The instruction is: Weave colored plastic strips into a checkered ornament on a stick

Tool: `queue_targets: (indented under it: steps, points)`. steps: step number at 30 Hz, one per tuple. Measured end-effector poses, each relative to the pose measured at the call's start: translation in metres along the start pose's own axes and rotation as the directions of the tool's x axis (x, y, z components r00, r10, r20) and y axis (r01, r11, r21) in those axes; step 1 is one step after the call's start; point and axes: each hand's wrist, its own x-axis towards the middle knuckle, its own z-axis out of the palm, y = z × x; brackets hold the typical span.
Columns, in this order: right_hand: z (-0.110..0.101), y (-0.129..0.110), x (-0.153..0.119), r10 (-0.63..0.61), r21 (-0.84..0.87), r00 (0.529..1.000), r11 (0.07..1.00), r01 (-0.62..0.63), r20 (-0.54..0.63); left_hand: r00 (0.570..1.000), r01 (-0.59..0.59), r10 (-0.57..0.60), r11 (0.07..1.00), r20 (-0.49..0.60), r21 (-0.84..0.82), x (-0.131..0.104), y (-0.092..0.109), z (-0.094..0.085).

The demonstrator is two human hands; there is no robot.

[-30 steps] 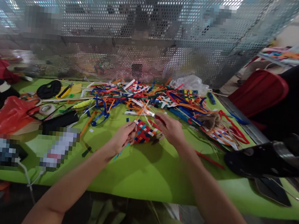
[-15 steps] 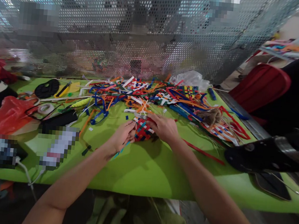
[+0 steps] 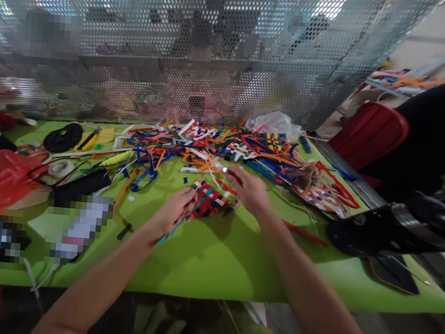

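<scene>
In the head view my left hand (image 3: 180,206) is closed on the left edge of a small woven strap piece (image 3: 209,201), checked in red, blue and white. A turquoise strip (image 3: 171,233) hangs below that hand. My right hand (image 3: 250,189) is closed around a small hand tool with a bright metal end (image 3: 224,170) and what looks like a dark red handle; its exact kind is too blurred to tell. The tool is just above the far edge of the woven piece, where thin pale strands run.
A tangle of coloured strips (image 3: 157,156) lies behind the hands on the green table (image 3: 198,263). A black machine arm (image 3: 373,229) juts in from the right. On the left are a red plastic bag (image 3: 3,181), a tape roll (image 3: 59,168) and a black case (image 3: 82,188).
My right hand has lifted the tool away from the woven piece, up and to the right, uncovering more of the weave. My left hand keeps its hold on it. The whole view has shifted slightly.
</scene>
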Motion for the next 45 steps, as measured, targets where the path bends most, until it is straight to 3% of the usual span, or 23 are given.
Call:
queue_targets:
  steps: [4,7,12,17,21,24,26,29,33,41,45]
  points:
    - [0.021,-0.033,-0.011,-0.153,0.000,0.970,0.988,0.155,0.188,0.999,-0.023,0.024,1.000,-0.030,0.019,0.006,-0.005,-0.003]
    - [0.023,-0.034,-0.012,-0.162,-0.045,0.962,0.983,0.176,0.218,0.999,-0.038,0.038,0.999,-0.037,0.010,0.005,-0.006,-0.002]
    - [0.016,-0.013,-0.005,-0.043,-0.161,0.994,0.985,0.059,0.104,1.000,-0.019,0.020,0.999,-0.018,0.039,0.003,-0.004,0.001]
    - [0.016,-0.001,0.004,-0.043,-0.206,0.994,0.977,0.063,0.100,1.000,-0.009,0.010,1.000,-0.026,0.017,0.002,-0.002,0.002]
    - [0.002,0.019,0.012,0.144,-0.242,0.988,0.958,-0.154,-0.057,1.000,0.006,-0.006,1.000,0.012,-0.021,-0.002,0.000,0.003]
    - [-0.010,0.030,0.011,0.220,-0.140,0.959,0.959,-0.246,-0.178,1.000,-0.019,0.019,0.999,0.010,-0.050,-0.002,0.000,0.002]
    - [-0.011,0.027,0.009,0.186,-0.042,0.969,0.980,-0.195,-0.163,0.999,-0.032,0.032,0.998,-0.007,-0.051,0.001,0.000,0.001]
    - [-0.001,0.009,0.003,0.078,0.060,0.996,0.995,-0.075,-0.041,0.999,-0.037,0.037,0.999,-0.007,-0.026,0.004,-0.001,-0.001]
    - [0.014,-0.017,-0.005,-0.083,0.132,0.992,0.989,0.070,0.095,0.999,-0.021,0.021,1.000,-0.035,0.009,0.006,-0.001,-0.001]
    - [0.022,-0.038,-0.015,-0.259,0.032,0.930,0.965,0.260,0.262,0.993,-0.044,0.049,0.998,-0.110,0.044,0.009,-0.004,-0.004]
    - [0.023,-0.034,-0.012,-0.205,-0.065,0.956,0.973,0.223,0.211,0.998,-0.050,0.048,0.997,-0.045,-0.059,0.005,-0.002,0.000]
